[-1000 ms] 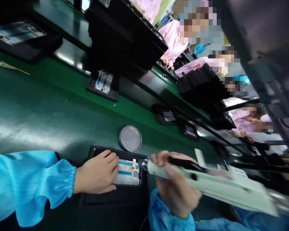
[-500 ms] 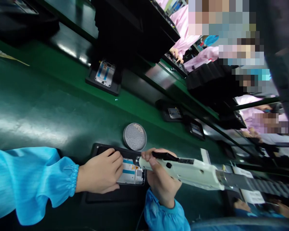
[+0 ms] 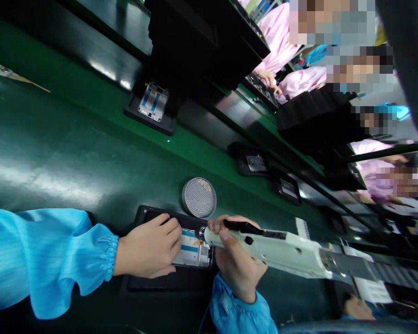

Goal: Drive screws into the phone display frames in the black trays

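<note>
My left hand (image 3: 149, 248) lies over the left end of the phone (image 3: 194, 253), its fingers bent and close together, and I cannot tell if they pinch it. My right hand (image 3: 238, 260) is wrapped around the pale green driver (image 3: 285, 253), with its dark tip over the phone, though I cannot see if the two touch. The phone lies in a black tray (image 3: 167, 283) on the green table (image 3: 73, 153), near the round grey dish (image 3: 199, 205), and another phone (image 3: 153, 102) sits farther off in a second tray (image 3: 134, 110).
</note>
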Demonstrator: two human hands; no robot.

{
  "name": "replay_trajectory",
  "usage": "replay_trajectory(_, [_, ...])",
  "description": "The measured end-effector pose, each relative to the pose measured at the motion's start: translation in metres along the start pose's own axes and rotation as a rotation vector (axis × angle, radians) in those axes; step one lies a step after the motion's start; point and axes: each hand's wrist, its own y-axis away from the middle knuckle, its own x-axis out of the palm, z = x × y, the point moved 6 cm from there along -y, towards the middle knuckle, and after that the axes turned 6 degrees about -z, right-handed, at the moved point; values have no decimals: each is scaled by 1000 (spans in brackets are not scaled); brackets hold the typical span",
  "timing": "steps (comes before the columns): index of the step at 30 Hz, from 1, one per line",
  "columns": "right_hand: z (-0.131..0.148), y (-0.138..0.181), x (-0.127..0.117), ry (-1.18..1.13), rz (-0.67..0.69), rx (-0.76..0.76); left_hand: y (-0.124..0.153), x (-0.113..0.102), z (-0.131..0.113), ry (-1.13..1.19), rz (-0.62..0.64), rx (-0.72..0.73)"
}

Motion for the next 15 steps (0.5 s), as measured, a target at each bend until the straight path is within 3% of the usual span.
replay_trajectory(15, [0,-1,-1,33,-6,-12,1,1,1,0,-19,6])
